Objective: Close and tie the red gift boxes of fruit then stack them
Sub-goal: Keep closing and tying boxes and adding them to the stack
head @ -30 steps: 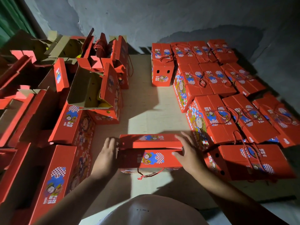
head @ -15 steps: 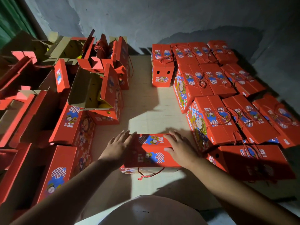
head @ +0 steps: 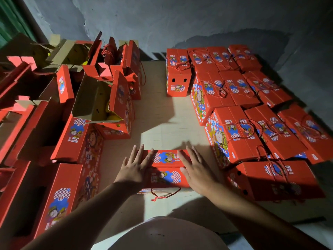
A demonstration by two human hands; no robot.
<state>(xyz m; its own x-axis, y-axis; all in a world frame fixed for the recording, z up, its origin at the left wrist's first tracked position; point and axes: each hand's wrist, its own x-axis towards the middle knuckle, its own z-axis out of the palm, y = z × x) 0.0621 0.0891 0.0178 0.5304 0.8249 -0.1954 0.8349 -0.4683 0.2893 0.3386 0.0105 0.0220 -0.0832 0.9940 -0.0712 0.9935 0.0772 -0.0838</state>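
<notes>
1. Red cardboard is everywhere: a block of tied boxes fills the right of the pale floor, each a glossy printed oblong with a twisted cord looped over its lid.
2. Open boxes crowd the left, brown and matte inside, flaps standing up, with yellow fruit showing in one.
3. Between the two groups, just in front of the person, sits the box in hand, its two top flaps folded down to meet along the middle.
4. Both the left hand and the right hand lie flat on that lid with fingers spread and straight, pressing, gripping nothing.
5. Closing looks like the current step; tying probably comes next, which calls for picking up the loose cord hanging at the near side.
</notes>
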